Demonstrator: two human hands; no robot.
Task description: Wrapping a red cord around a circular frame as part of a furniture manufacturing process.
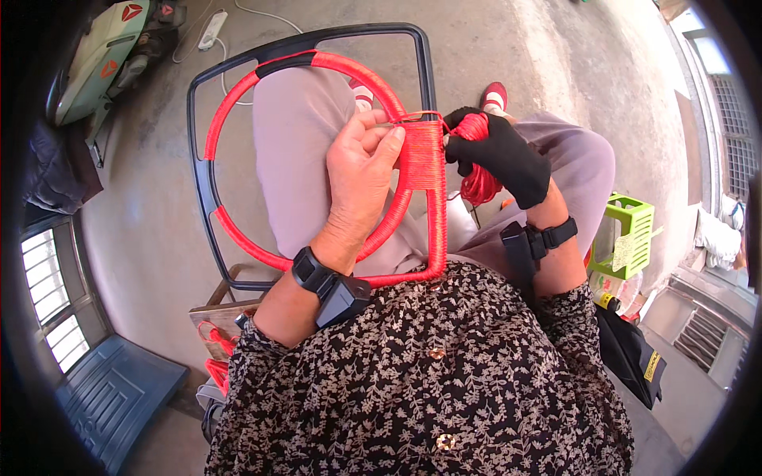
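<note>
Across my lap lies a black rounded-square frame (349, 30) with a ring inside it. Red cord is wound tightly round much of the ring, the near right edge and the broad red-wrapped block (421, 163) where ring and side bar meet. My left hand (361, 163), bare, grips the frame at that block's left edge, thumb and fingers closed. On the other side my right hand (504, 155), in a black glove, is closed round a bundle of red cord (480, 184). A strand of red cord (421, 113) loops over the block's top between both hands.
A green plastic basket (627, 234) stands at the right, near a black bag (631, 349). More red cord (216, 345) hangs by a wooden seat at lower left. A white power strip (212, 30) and cables lie on the floor; a blue plastic chair (119, 397) is at far lower left.
</note>
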